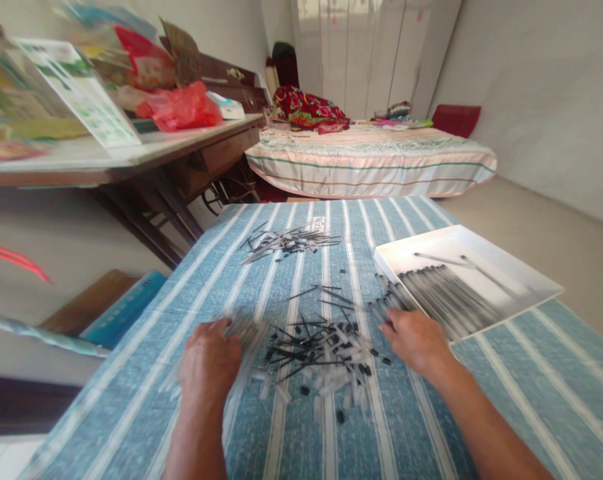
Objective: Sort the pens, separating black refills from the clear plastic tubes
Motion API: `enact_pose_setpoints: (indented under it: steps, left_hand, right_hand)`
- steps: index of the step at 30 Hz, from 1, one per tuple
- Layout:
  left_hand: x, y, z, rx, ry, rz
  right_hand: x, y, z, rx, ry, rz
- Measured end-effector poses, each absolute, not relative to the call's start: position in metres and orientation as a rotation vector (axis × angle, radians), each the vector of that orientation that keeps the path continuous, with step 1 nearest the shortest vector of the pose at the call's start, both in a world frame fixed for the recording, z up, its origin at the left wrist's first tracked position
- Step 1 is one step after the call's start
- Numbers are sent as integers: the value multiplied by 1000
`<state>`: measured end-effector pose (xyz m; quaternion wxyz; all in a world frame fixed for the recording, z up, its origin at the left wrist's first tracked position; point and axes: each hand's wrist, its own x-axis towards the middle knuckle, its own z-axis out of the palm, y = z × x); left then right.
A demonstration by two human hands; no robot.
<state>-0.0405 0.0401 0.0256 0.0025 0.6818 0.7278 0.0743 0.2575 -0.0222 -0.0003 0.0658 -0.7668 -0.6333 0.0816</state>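
My left hand (209, 360), blurred, is beside a bunch of translucent pen barrels (249, 333) left of the middle pile; whether it grips any is unclear. My right hand (416, 340) has its fingers drawn together at the near ends of a row of black-capped pens (389, 293). What lies between those fingers is hidden. Between both hands spreads a loose pile of black caps, thin dark refills (301, 357) and short clear pieces (331, 380). A white box lid or tray (521, 320) at the right holds a row of assembled pens (446, 300) and two lying apart.
Farther back on the striped tablecloth (361, 233) lies another heap of refills and small parts (291, 243). A side table (181, 147) with a red plastic bag (181, 107) stands left. A bed (371, 160) lies beyond the table.
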Motion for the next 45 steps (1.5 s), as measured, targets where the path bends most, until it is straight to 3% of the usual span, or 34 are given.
enact_pose_setpoints:
  steps: [5,9,11,17,24,29,36,42,45]
  left_hand:
    - [-30,36,30,2125,2303,391]
    - [0,25,29,1994,2044,794]
    - [24,15,27,1853,1741,916]
    - [78,-20,24,1272,1133,829]
    - [72,-13,31,612,951,1155]
    - [57,3,41,407,829,1245]
    - [45,9,50,245,706,1226]
    - [31,25,54,176,691,1317]
    - [7,42,72,177,655,1593]
  right_hand:
    - [251,-24,1,-2421,-2081,221]
    - [248,-27,7,-2225,-1986,243]
    - [242,-29,10,-1981,-1908,375]
    - [208,-39,17,-1339,-1637,994]
    - [174,-47,17,-1235,-1369,1445]
    - [149,-50,13,-1277,-1362,1351]
    - [131,-49,27,-1353,-1570,958]
    - [130,-68,32,-1370,-1505,1028]
    - [138,-89,23,-1313,-1555,1075]
